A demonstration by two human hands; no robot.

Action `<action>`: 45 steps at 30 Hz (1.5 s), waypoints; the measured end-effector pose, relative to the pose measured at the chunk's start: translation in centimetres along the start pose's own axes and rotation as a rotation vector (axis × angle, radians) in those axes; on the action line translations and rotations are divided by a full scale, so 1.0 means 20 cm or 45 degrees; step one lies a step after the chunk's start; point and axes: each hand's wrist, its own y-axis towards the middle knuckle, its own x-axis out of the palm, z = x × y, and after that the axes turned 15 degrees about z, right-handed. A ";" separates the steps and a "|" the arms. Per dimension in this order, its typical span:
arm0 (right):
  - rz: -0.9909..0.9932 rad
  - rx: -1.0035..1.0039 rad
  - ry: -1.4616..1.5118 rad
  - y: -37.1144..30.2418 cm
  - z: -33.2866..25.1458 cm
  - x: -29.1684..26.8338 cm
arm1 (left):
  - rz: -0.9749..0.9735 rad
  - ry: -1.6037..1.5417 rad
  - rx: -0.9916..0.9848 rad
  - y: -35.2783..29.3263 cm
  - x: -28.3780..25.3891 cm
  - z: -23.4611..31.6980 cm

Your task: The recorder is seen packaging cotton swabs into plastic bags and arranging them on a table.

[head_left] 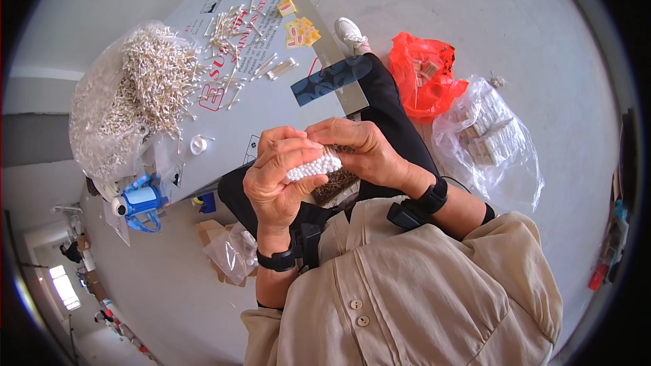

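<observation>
Above my lap I hold a packed bundle of cotton swabs, its white tips pointing toward me. My left hand wraps round the bundle from the left, thumb below and fingers over the top. From the other side my right hand grips it with bent fingers, and the fingertips of both hands meet at its upper edge. Part of the bundle is hidden behind my fingers. Loose cotton swabs lie scattered on the metal-topped table ahead, beside a small heap of yellow stickers.
A large clear bag of cotton swabs spills open at the table's left. Near it are a small white round lid and a blue bottle. On the floor at right lie a red plastic bag and a clear bag of white packs.
</observation>
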 end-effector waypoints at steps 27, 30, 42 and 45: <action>0.644 1.535 0.892 0.11 0.55 -0.04 | 0.266 -0.325 -1.279 -0.22 0.23 -0.52; 0.636 1.512 0.950 0.11 0.61 -0.05 | 0.331 -0.327 -1.350 -0.21 0.25 -0.57; 0.637 1.394 0.907 0.13 0.64 -0.03 | 0.455 -0.331 -1.334 -0.20 0.28 -0.64; 0.660 1.392 0.902 0.14 0.64 -0.03 | 0.508 -0.321 -1.320 -0.21 0.29 -0.65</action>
